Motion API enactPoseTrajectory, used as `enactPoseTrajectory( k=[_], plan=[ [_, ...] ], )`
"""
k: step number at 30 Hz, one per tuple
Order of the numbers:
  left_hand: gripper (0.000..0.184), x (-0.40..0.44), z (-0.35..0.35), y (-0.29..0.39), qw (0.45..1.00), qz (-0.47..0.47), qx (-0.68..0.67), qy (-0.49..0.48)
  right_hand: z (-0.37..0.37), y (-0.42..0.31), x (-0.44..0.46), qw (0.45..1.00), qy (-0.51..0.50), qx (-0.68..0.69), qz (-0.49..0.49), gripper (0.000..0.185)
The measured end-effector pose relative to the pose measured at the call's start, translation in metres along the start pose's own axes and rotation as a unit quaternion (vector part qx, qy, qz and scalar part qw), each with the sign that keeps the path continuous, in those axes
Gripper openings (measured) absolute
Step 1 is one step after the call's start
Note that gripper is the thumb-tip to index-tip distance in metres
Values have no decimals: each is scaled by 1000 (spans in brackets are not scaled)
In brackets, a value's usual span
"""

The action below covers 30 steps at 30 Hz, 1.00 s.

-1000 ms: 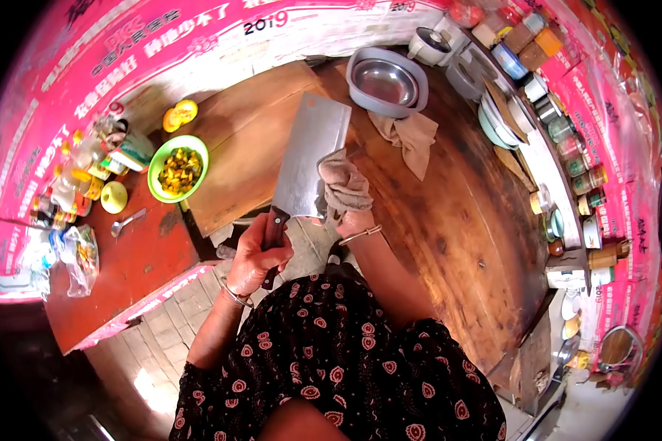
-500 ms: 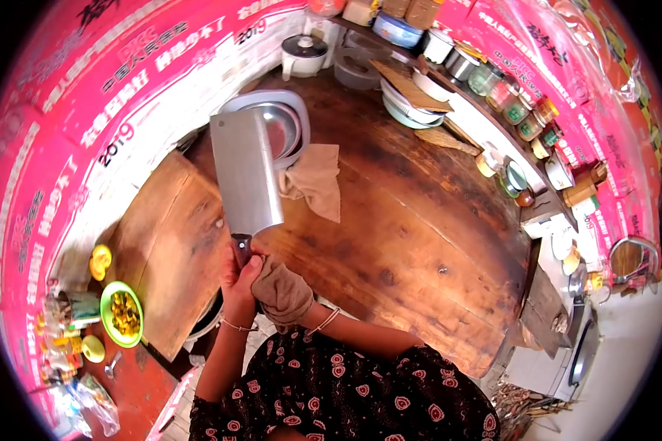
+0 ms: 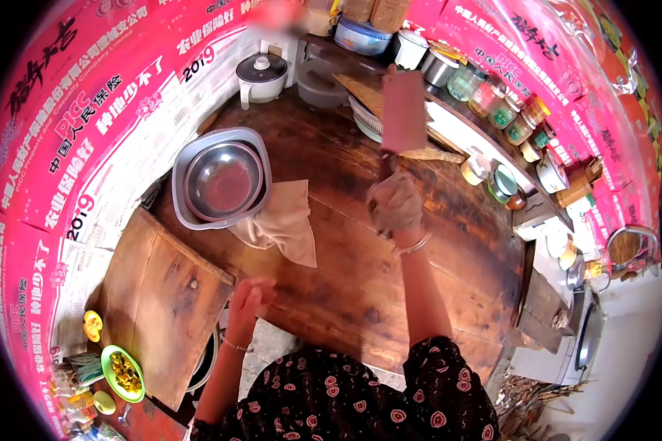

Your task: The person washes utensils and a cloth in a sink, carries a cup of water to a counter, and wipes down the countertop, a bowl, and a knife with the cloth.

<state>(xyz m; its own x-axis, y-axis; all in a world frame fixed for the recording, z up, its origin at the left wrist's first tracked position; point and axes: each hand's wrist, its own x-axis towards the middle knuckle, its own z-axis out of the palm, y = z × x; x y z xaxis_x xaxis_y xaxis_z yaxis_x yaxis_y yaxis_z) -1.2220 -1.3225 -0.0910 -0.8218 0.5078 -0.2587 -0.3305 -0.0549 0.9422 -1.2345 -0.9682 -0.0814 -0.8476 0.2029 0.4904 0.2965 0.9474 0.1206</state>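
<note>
Two hands show over the brown wooden tabletop (image 3: 456, 272). Nearest is the left hand (image 3: 248, 305); I see nothing in it, but it is blurred, so I cannot tell how open that grip is. Farther out, the right hand (image 3: 404, 214) has its grip closed around the dark handle (image 3: 387, 163) of a cleaver (image 3: 404, 110), with what looks like a bunched rag (image 3: 388, 197). The handle looks like the best place to hold, well away from the edge. The cleaver is up in the air, its wide blade pointing away. I think it is stiff, hard and heavy at the blade end, and slippery if wet. The rag should be soft and light. Behind the blade are stacked bowls (image 3: 364, 121).
</note>
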Motion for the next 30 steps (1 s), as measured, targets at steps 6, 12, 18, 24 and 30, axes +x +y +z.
enactPoseTrajectory(
  k=[6, 12, 18, 24, 30],
  plan=[
    [24, -23, -34, -36, 990, -93, -30, 102, -6, 80, 102, 958, -191, -210, -42, 27],
    [26, -29, -42, -47, 982, -102, -36, 152, 49, 133, 171, 952, -280, -118, 46, 24],
    [26, -40, -45, -63, 968, -141, -52, 201, 82, 161, 216, 929, -248, -263, -78, 10],
    [26, -53, -33, -62, 970, -111, -60, 207, 111, 188, 229, 961, -58, -213, -168, 12],
    [29, -66, -27, -69, 966, -131, -79, 207, 164, 253, 200, 950, 71, -272, -139, 10]
  ],
)
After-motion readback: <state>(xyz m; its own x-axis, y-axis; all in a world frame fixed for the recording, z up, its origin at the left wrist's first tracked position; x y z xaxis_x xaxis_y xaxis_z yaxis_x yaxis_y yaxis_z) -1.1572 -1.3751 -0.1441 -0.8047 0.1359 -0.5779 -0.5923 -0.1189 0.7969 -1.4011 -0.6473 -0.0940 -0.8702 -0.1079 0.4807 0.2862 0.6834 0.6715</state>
